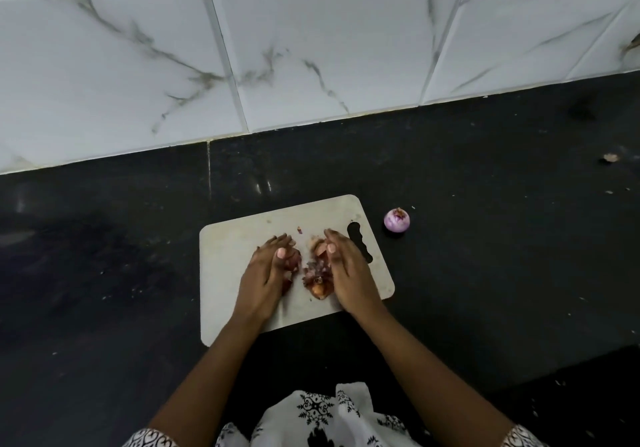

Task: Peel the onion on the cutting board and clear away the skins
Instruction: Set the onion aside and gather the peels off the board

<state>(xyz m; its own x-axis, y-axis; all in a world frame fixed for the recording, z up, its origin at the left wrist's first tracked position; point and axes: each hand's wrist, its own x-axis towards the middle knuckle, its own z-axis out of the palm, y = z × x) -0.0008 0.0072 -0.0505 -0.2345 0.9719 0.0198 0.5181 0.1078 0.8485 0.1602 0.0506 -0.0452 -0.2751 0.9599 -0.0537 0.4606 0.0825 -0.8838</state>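
Observation:
A pale grey cutting board lies on the black counter. A heap of reddish-brown onion skins sits at its middle. My left hand and my right hand stand on edge on either side of the heap, fingers straight, palms facing each other and touching the skins. The peeled purple onion rests on the counter just right of the board, apart from both hands.
A white marble-patterned tiled wall rises behind the black counter. A stray skin scrap and small crumbs lie at the far right. The board's handle slot is beside my right hand.

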